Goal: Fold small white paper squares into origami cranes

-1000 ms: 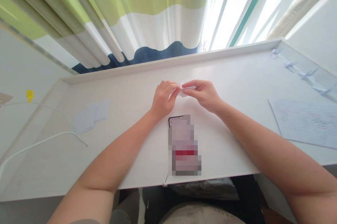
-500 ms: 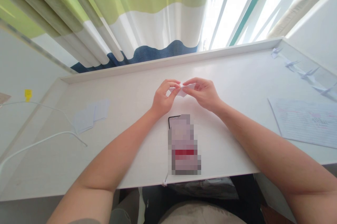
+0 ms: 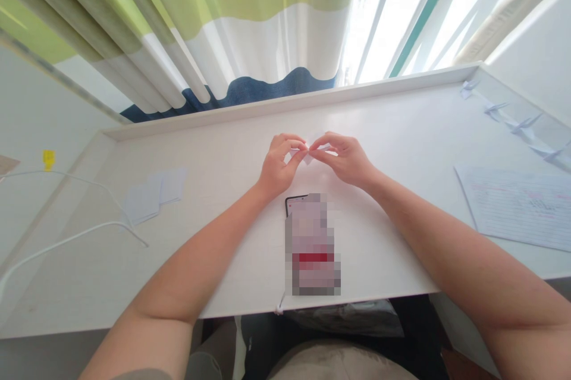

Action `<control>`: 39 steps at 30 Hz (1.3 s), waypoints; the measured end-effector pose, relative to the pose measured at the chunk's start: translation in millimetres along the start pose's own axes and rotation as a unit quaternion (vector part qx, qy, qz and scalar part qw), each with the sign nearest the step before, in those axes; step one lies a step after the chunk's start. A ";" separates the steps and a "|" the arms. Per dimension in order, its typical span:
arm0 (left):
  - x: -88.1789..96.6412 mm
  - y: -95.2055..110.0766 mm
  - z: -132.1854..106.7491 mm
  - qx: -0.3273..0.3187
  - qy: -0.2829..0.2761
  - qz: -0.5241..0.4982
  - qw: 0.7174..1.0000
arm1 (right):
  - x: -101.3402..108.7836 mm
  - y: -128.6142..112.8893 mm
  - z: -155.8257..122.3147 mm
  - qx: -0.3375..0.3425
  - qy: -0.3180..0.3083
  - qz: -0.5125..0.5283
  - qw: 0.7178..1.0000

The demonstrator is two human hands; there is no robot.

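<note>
Both hands meet above the middle of the white desk [image 3: 232, 166]. My left hand [image 3: 281, 166] pinches a small folded piece of white paper [image 3: 308, 158] between thumb and fingers. On the other side, my right hand [image 3: 345, 157] grips the same paper, its fingertips almost touching those of the left. Fingers cover much of the paper, so its exact folded shape is hard to make out. Nearer the front edge, a phone [image 3: 310, 243] lies face up below the hands, its screen blurred.
Several folded paper figures [image 3: 524, 124] line the right side. Near them lies a lined sheet with writing [image 3: 520, 207]. At left are small paper sheets [image 3: 154, 194], a white cable [image 3: 66, 237] and a yellow tag [image 3: 49, 160]. A raised rim [image 3: 267, 100] runs along the back, before a curtain [image 3: 276, 41].
The fingertips have drawn slightly closer together, and the paper between them shows a changed shape, with a part now rising above the right fingers. The other things stay put.
</note>
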State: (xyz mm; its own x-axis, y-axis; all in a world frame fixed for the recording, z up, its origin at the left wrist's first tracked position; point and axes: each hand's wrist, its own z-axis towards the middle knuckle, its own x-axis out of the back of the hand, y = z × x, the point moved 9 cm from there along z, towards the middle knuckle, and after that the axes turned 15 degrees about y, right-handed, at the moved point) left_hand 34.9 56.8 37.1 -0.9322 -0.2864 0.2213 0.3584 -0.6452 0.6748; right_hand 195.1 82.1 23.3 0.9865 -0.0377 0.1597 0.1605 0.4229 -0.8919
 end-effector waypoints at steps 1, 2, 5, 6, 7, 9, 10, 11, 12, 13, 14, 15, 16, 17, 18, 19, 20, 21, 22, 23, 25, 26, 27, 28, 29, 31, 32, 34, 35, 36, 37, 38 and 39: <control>0.7 -0.9 0.4 0.005 0.005 0.001 1.000 | -0.5 0.6 0.2 0.002 -0.002 0.001 1.000; 1.2 -1.8 0.8 0.012 0.008 0.003 1.000 | -1.0 1.3 0.2 0.004 -0.004 0.001 1.000; 1.4 -6.0 1.2 0.040 0.011 0.005 0.999 | 1.6 2.0 0.2 0.022 0.016 -0.022 0.999; 1.0 -7.1 1.2 0.048 0.010 0.001 0.999 | 4.2 1.2 0.2 0.035 0.031 -0.039 0.998; 0.5 -7.9 1.2 0.055 0.008 -0.003 0.998 | 7.1 -0.2 0.1 0.049 0.048 -0.059 0.996; -0.6 -9.2 1.3 0.064 0.003 -0.013 0.998 | 12.1 -4.1 -0.4 0.080 0.075 -0.096 0.989; -1.1 -9.8 1.3 0.068 0.001 -0.019 0.998 | 13.7 -6.2 -0.8 0.093 0.082 -0.109 0.986; -1.5 -10.6 1.1 0.073 0.000 -0.024 0.997 | 14.6 -8.0 -1.2 0.105 0.085 -0.120 0.984; -2.0 -11.5 0.7 0.079 -0.001 -0.028 0.996 | 14.7 -9.3 -1.6 0.115 0.084 -0.128 0.982; -2.5 -12.6 0.2 0.086 -0.002 -0.031 0.996 | 14.1 -10.3 -1.9 0.122 0.078 -0.133 0.980; -2.9 -13.6 -0.5 0.092 -0.002 -0.033 0.995 | 12.9 -10.7 -2.3 0.127 0.069 -0.136 0.980; -3.5 -14.4 -1.3 0.099 -0.001 -0.035 0.995 | 11.3 -10.8 -2.6 0.130 0.058 -0.135 0.980; -3.7 -14.9 -2.1 0.105 0.000 -0.037 0.994 | 9.6 -10.7 -2.9 0.131 0.047 -0.132 0.981; -3.4 -15.2 -2.8 0.110 0.005 -0.041 0.993 | 8.2 -10.7 -3.1 0.132 0.038 -0.126 0.982; -2.6 -15.3 -3.2 0.114 0.012 -0.046 0.992 | 7.6 -11.1 -3.1 0.133 0.035 -0.120 0.983; -1.6 -15.0 -3.3 0.115 0.019 -0.051 0.992 | 7.5 -11.8 -3.0 0.134 0.035 -0.112 0.984; -0.4 -14.3 -3.2 0.113 0.024 -0.051 0.992 | 7.9 -12.6 -2.6 0.134 0.038 -0.105 0.985; 1.0 -12.9 -2.8 0.105 0.028 -0.046 0.993 | 8.5 -13.1 -2.1 0.130 0.042 -0.097 0.986; 2.3 -10.6 -2.2 0.088 0.030 -0.032 0.995 | 9.4 -12.9 -1.3 0.120 0.047 -0.089 0.988; 3.4 -7.5 -1.5 0.064 0.030 -0.012 0.997 | 10.5 -11.5 -0.2 0.102 0.053 -0.080 0.990; 4.9 -1.7 -0.6 0.015 0.030 0.033 0.999 | 12.1 -5.6 1.8 0.049 0.060 -0.061 0.995; 5.3 -0.4 -0.5 0.001 0.030 0.049 0.998 | 12.6 -2.2 2.4 0.023 0.062 -0.055 0.996; 5.3 -0.7 -0.5 -0.002 0.030 0.058 0.998 | 13.0 1.1 2.8 0.001 0.063 -0.052 0.997; 5.3 -2.3 -0.6 0.006 0.031 0.060 0.998 | 13.2 4.0 3.2 -0.016 0.063 -0.054 0.996; 5.8 -4.9 -0.5 0.021 0.033 0.058 0.998 | 13.7 6.6 3.5 -0.027 0.064 -0.060 0.996; 8.1 -11.0 -0.1 0.055 0.046 0.059 0.996 | 15.1 10.9 4.5 -0.035 0.067 -0.083 0.994; 9.9 -14.2 0.3 0.071 0.055 0.064 0.994 | 15.9 12.8 5.1 -0.036 0.067 -0.099 0.992; 13.6 -20.3 1.1 0.096 0.068 0.081 0.990 | 16.9 15.8 6.3 -0.038 0.062 -0.131 0.989; 14.7 -23.2 1.5 0.105 0.068 0.089 0.988 | 17.3 16.4 7.0 -0.038 0.057 -0.145 0.987; 14.8 -25.7 1.8 0.112 0.061 0.096 0.987 | 17.8 16.2 7.6 -0.038 0.049 -0.155 0.986; 14.0 -27.6 2.0 0.115 0.048 0.102 0.987 | 18.4 15.2 8.4 -0.036 0.039 -0.160 0.986; 12.6 -28.5 2.2 0.114 0.031 0.108 0.987 | 18.9 13.3 9.0 -0.032 0.026 -0.162 0.986; 10.8 -28.3 2.2 0.107 0.012 0.112 0.988 | 19.3 10.7 9.6 -0.024 0.009 -0.162 0.986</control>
State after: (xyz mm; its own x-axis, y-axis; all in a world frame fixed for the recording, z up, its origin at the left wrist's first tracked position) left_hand 14.6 73.6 22.0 -0.8289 -0.4225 0.3668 0.5336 -0.4000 0.7451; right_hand 215.6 94.7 20.9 0.8832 -0.1809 0.4327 0.4690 0.3424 -0.8141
